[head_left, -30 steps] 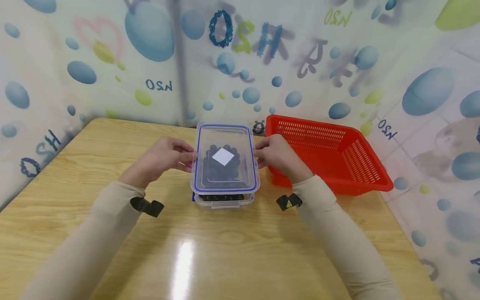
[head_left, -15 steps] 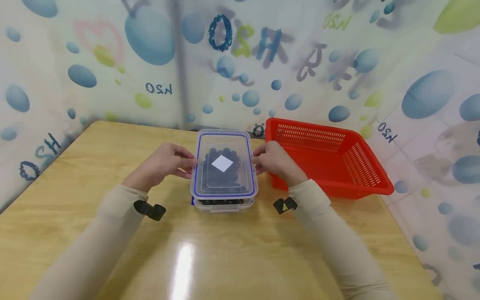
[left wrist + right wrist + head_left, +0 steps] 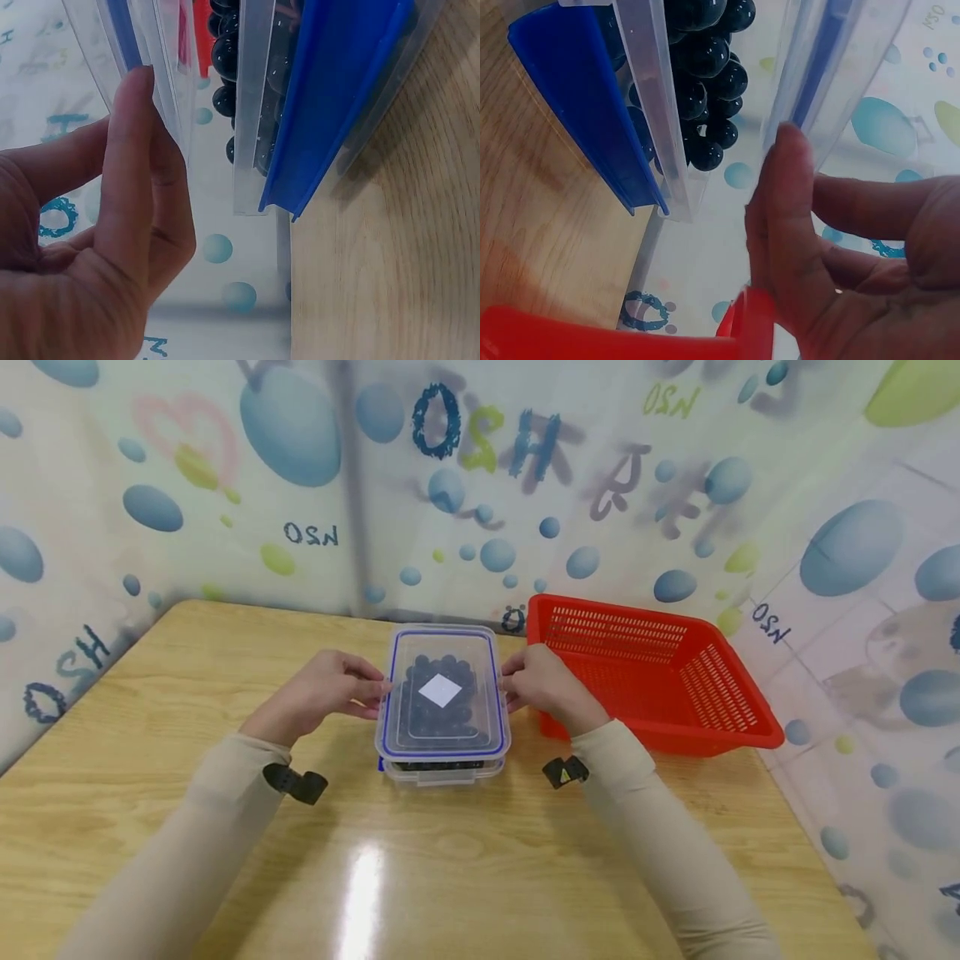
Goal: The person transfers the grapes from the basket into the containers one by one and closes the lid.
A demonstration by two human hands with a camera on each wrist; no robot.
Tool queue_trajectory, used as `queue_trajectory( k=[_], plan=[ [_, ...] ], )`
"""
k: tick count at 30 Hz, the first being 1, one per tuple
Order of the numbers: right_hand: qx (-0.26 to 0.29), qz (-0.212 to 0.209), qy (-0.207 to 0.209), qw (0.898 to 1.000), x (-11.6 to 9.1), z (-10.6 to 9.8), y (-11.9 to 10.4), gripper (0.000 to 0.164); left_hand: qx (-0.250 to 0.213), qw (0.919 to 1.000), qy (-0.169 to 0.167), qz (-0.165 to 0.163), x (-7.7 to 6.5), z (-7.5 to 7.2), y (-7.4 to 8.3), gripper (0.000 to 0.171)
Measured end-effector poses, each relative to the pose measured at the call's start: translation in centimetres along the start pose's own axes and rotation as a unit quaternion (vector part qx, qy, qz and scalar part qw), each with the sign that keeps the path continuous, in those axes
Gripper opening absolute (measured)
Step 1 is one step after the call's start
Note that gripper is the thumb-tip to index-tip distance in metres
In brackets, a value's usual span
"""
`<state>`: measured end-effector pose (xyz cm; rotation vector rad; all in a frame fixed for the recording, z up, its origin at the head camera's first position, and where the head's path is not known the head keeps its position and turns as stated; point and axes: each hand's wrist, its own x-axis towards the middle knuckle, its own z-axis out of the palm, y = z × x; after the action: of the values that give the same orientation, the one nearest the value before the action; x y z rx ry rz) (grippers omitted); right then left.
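A clear lid [image 3: 442, 642] with a blue seal and a white diamond sticker [image 3: 439, 691] is held level over a clear plastic box [image 3: 446, 777]. My left hand [image 3: 324, 695] pinches its left edge; my right hand [image 3: 546, 687] pinches its right edge. Both wrist views show a gap between lid and box. Dark, glossy grapes [image 3: 705, 56] rise above the rim. Blue locking flaps hang down the box's sides, one [image 3: 322, 105] in the left wrist view, another [image 3: 585, 112] in the right. The left hand's thumb and fingers meet at the lid's edge.
A red perforated plastic basket [image 3: 652, 693] stands on the wooden table [image 3: 450, 868], right of the box and close to my right hand. Behind the table hangs a patterned cloth [image 3: 480, 527] with blue and green spots.
Both hands have lowered the lid slightly toward the box, narrowing the gap at its front. The grip on both edges stays the same. The head view has shifted a little.
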<state>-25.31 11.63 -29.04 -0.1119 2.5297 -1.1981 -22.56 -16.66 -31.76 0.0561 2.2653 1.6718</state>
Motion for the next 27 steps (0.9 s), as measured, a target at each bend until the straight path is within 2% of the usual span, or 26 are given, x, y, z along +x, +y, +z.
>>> queue_trajectory(
  k=[2,4,6,7,8,10,13,15,17,18,20,21,22,23,24,25,27],
  plan=[
    [0.015,-0.011,0.009,1.0,-0.1,-0.3,0.0,0.024,-0.002,0.9998,0.009,0.019,0.1,0.0,0.2,0.03],
    [0.046,-0.04,0.034,0.998,-0.5,-0.7,-0.2,0.027,0.003,0.9982,0.028,0.053,0.0,-0.1,0.7,0.028],
    [0.091,-0.082,0.074,0.99,-1.0,-1.1,-0.4,0.029,0.024,0.992,0.062,0.108,-0.2,-0.1,1.6,0.025],
    [0.115,-0.108,0.097,0.983,-1.4,-1.3,-0.5,0.029,0.046,0.9852,0.084,0.143,-0.4,-0.1,2.2,0.023],
    [0.137,-0.137,0.121,0.974,-1.7,-1.5,-0.6,0.029,0.071,0.9757,0.11,0.176,-0.6,-0.1,2.7,0.02],
    [0.18,-0.198,0.165,0.949,-2.3,-1.6,-0.8,0.027,0.118,0.9499,0.163,0.239,-1.1,0.2,3.7,0.015],
    [0.21,-0.271,0.224,0.912,-2.8,-1.2,-0.7,0.022,0.173,0.9001,0.242,0.318,-1.6,0.9,4.5,0.008],
    [0.223,-0.304,0.259,0.889,-2.8,-0.6,-0.3,0.018,0.167,0.8748,0.277,0.361,-1.6,1.6,4.3,0.005],
    [0.253,-0.323,0.279,0.868,-2.7,0.1,0.0,0.015,0.141,0.8548,0.301,0.399,-1.3,2.2,3.6,0.005],
    [0.279,-0.33,0.279,0.858,-2.8,0.6,0.2,0.016,0.117,0.8486,0.305,0.416,-1.1,2.5,3.1,0.006],
    [0.345,-0.343,0.261,0.834,-2.8,1.4,0.5,0.02,0.051,0.845,0.296,0.443,-0.8,3.0,2.1,0.008],
    [0.376,-0.345,0.248,0.823,-2.8,1.8,0.6,0.022,0.019,0.8458,0.288,0.448,-0.7,3.2,1.7,0.009],
    [0.398,-0.343,0.237,0.817,-2.8,2.1,0.7,0.024,-0.011,0.8495,0.279,0.448,-0.7,3.3,1.2,0.01],
    [0.414,-0.335,0.227,0.815,-2.8,2.4,0.8,0.026,-0.031,0.8538,0.269,0.444,-0.7,3.5,0.8,0.01],
    [0.426,-0.327,0.216,0.816,-2.8,2.7,0.9,0.026,-0.054,0.8603,0.255,0.438,-0.8,3.6,0.4,0.011],
    [0.426,-0.311,0.211,0.823,-2.7,2.9,1.1,0.027,-0.073,0.8681,0.237,0.43,-0.8,3.7,0.1,0.013],
    [0.392,-0.266,0.212,0.855,-2.5,3.3,1.5,0.026,-0.091,0.8864,0.205,0.405,-1.0,3.7,-0.7,0.022]
  ],
)
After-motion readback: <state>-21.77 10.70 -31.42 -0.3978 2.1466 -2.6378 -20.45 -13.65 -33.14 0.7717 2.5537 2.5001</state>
